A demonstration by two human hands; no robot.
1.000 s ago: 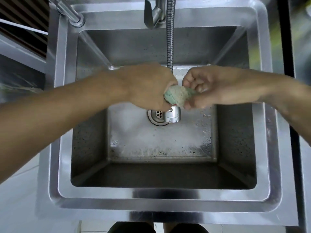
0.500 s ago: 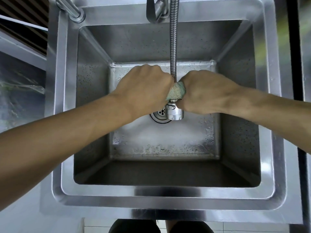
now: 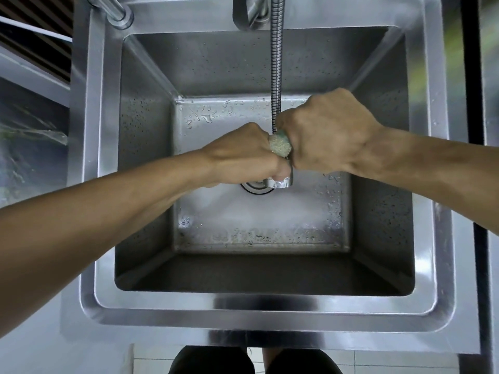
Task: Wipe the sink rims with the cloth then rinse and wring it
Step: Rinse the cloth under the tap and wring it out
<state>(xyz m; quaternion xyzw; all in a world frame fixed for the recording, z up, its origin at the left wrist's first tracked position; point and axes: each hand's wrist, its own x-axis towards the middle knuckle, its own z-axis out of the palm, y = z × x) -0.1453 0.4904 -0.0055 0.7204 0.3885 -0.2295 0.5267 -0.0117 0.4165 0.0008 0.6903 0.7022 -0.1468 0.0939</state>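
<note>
Cloth (image 3: 280, 144) sat bunched into a tight roll at the middle of the frame, above the basin of the stainless sink (image 3: 259, 317), its visible part a pale, nubbly bulge with a green edge squeezed out between two fists. The left hand (image 3: 243, 157) had its grip clamped on one end, fingers curled under and out of sight; the right hand (image 3: 326, 133) had its grip clamped on the other end, knuckles up, a little higher in the frame. Both fists nearly touched, so only a short stretch of cloth showed.

Its long axis ran roughly left to right across the frame, from one fist into the other, tilted slightly so the right-hand end lay nearer the top. Which end was which could not be told, the rest being hidden inside the hands.

By my judgement the step in hand was the wringing, the last of the task, done over the drain (image 3: 255, 187) and just beside the flexible faucet hose (image 3: 275, 76), whose spray head (image 3: 280, 182) hung beneath the hands. No stream of water could be made out.

The next move probably called for counter-twisting the fists harder, keeping the roll over the basin so runoff fell to the wet floor of the sink, clear of the hose.
</note>
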